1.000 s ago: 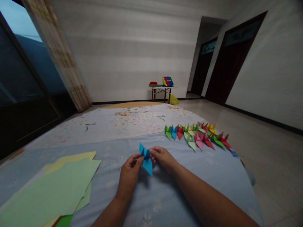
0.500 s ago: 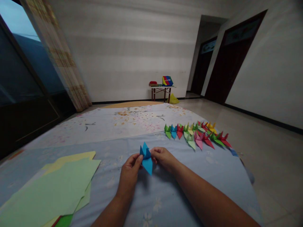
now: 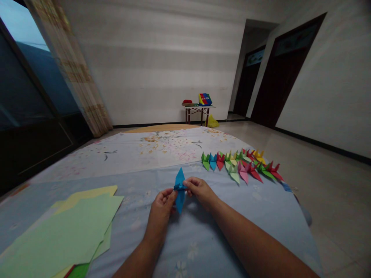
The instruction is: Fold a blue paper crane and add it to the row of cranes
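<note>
Blue paper bird [image 3: 180, 188] is btwn the two hands, over the cloth [image 3: 214, 239], w/ L hand [image 3: 159, 207] pinching its left side narrow & R hand [image 3: 200, 190] pinching its right, wings pointing away from & toward the person. Some fingertips hidden behind/under the paper, mid folds hard to make out; paper stack [image 3: 72, 226] cut off bottom-left.
</note>
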Demonstrator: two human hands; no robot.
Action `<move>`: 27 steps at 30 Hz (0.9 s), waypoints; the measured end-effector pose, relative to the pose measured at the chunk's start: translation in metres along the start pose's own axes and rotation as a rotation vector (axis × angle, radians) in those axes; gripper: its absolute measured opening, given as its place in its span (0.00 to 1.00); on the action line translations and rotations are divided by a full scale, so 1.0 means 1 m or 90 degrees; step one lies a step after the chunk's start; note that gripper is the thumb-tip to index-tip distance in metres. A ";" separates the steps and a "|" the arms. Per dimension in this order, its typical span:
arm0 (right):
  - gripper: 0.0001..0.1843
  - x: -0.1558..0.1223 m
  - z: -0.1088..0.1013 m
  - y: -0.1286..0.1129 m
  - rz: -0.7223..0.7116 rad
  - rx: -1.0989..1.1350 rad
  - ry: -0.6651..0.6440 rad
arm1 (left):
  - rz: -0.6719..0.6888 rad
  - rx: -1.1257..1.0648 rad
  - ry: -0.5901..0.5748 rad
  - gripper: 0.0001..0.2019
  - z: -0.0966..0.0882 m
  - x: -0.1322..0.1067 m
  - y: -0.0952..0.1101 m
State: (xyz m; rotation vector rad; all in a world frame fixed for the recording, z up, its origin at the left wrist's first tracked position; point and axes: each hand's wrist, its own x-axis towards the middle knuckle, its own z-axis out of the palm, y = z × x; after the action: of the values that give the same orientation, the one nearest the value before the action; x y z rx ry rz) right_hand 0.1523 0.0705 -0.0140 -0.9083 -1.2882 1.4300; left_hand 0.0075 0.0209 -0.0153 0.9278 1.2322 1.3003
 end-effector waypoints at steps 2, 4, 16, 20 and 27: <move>0.21 0.000 0.000 0.000 0.005 0.003 0.002 | -0.014 0.017 -0.025 0.23 0.001 -0.001 0.000; 0.22 0.000 0.000 0.001 0.021 0.007 0.002 | -0.023 0.026 -0.050 0.21 0.002 -0.002 0.000; 0.19 0.005 -0.002 0.007 0.034 0.060 0.047 | -0.032 0.059 -0.114 0.18 0.006 -0.008 0.002; 0.21 0.006 -0.002 0.007 0.035 0.015 0.042 | -0.027 0.053 -0.102 0.18 0.004 -0.006 0.000; 0.21 -0.002 -0.007 -0.021 -0.084 -0.027 0.036 | -0.020 0.026 -0.037 0.20 0.002 -0.003 0.001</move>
State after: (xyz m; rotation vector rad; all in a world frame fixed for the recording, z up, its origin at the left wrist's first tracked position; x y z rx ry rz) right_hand 0.1634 0.0701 0.0053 -0.8691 -1.3150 1.2708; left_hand 0.0093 0.0185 -0.0132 0.9647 1.2272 1.2200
